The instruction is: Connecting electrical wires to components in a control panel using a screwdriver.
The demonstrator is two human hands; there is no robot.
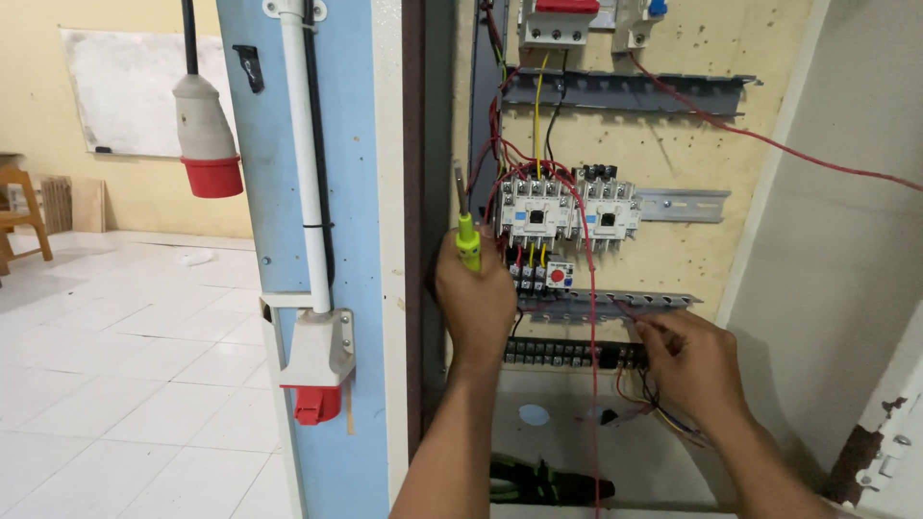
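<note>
At the centre of the frame we see the left hand [473, 298] closed around a screwdriver [466, 231] with a yellow-green handle, its shaft pointing up just beside two white contactors [567, 211]. At lower right, the right hand [690, 365] pinches a thin red wire [591, 317] near the black terminal strip [567, 353], though the fingertips may be hidden. A small red round button [557, 276] sits below the contactors. At upper left hangs a grey plug with a red collar [207, 135]; a red-tipped socket [317, 370] sits at lower left on the blue panel [255, 240].

left hand [473, 298]: grips green screwdriver [466, 235] upright | right hand [694, 363]: pinches red wire [591, 317] | contactors [567, 211] above
</note>
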